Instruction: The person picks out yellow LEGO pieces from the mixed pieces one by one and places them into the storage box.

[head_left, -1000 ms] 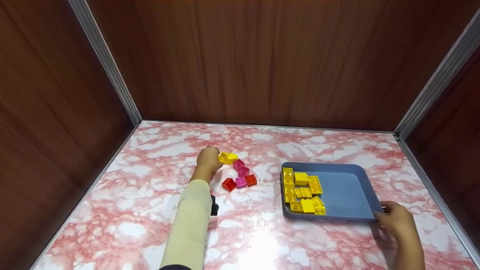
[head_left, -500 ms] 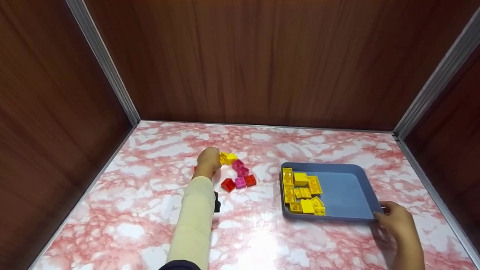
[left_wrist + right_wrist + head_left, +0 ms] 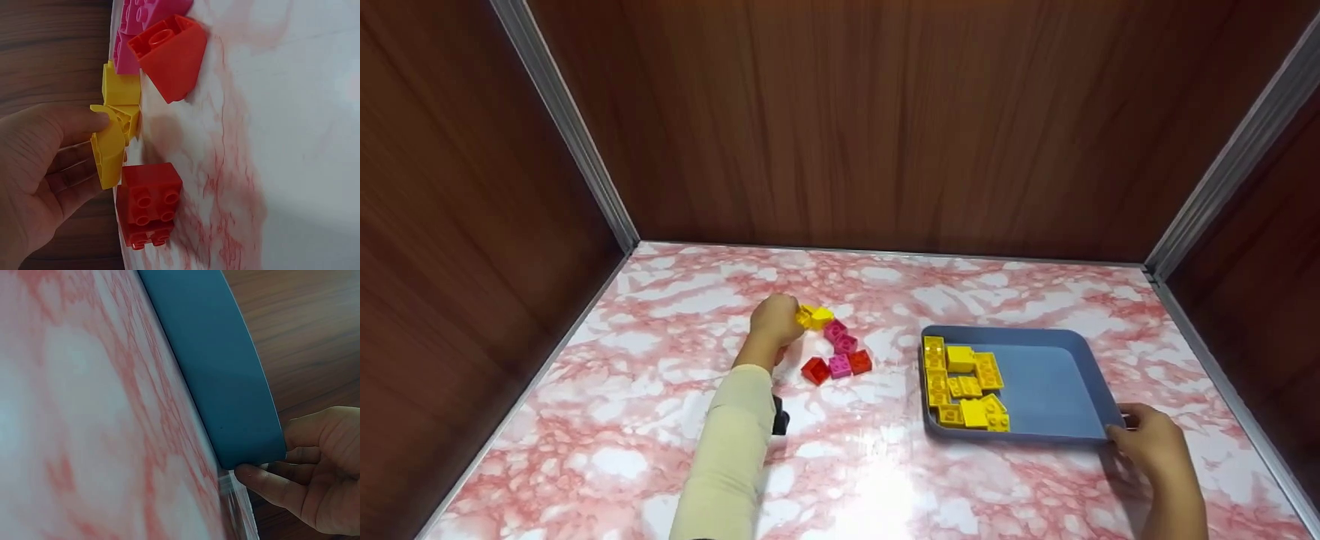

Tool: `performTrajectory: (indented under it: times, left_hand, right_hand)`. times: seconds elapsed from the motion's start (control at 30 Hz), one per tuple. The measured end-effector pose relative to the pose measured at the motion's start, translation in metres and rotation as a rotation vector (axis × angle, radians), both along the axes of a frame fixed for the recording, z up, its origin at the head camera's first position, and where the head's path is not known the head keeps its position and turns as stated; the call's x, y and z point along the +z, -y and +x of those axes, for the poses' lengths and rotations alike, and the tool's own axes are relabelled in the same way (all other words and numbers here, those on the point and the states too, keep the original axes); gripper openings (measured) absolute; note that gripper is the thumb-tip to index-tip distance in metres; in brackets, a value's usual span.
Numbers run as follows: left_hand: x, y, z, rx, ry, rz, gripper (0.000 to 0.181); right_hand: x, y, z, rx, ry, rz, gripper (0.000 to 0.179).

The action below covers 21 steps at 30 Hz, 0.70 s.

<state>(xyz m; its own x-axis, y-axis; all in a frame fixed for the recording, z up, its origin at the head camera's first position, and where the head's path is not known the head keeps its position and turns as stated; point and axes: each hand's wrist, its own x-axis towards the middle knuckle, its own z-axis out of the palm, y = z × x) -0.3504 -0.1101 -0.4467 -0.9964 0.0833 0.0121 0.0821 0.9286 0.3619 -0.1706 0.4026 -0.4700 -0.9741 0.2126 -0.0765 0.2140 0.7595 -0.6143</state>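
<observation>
My left hand (image 3: 776, 319) pinches a yellow toy brick (image 3: 109, 149) with a curved side, between thumb and fingers. Beyond it, two more yellow bricks (image 3: 121, 90) lie together on the table, also seen just right of the hand in the head view. Red bricks (image 3: 152, 197) are close below the held one in the left wrist view. My right hand (image 3: 1151, 439) grips the near right corner of a blue-grey tray (image 3: 1054, 437), thumb at the rim. Several yellow bricks (image 3: 975, 412) fill the tray's left part.
Pink bricks (image 3: 840, 330) and red bricks (image 3: 815, 370) lie in a loose curve between my left hand and the tray. The pink-and-white marbled tabletop (image 3: 660, 435) is bounded by brown wood-grain panels (image 3: 885, 127) at the back and sides.
My left hand has shifted only slightly, and its forearm has swung a little right, then back left. The right hand and tray stay in place.
</observation>
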Motion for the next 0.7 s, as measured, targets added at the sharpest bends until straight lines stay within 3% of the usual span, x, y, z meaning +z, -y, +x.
performTrajectory:
  times: [0.37,0.7]
  left_hand:
    - [0.003,-0.007,0.018,-0.124,-0.114,-0.093,0.028]
    - [0.006,-0.021,0.038,-0.211,-0.161,-0.061,0.018]
  right_hand:
    - [0.000,0.000,-0.001,-0.001,0.001,-0.005,0.051]
    - [-0.001,-0.001,0.001,0.009,-0.021,0.003,0.050]
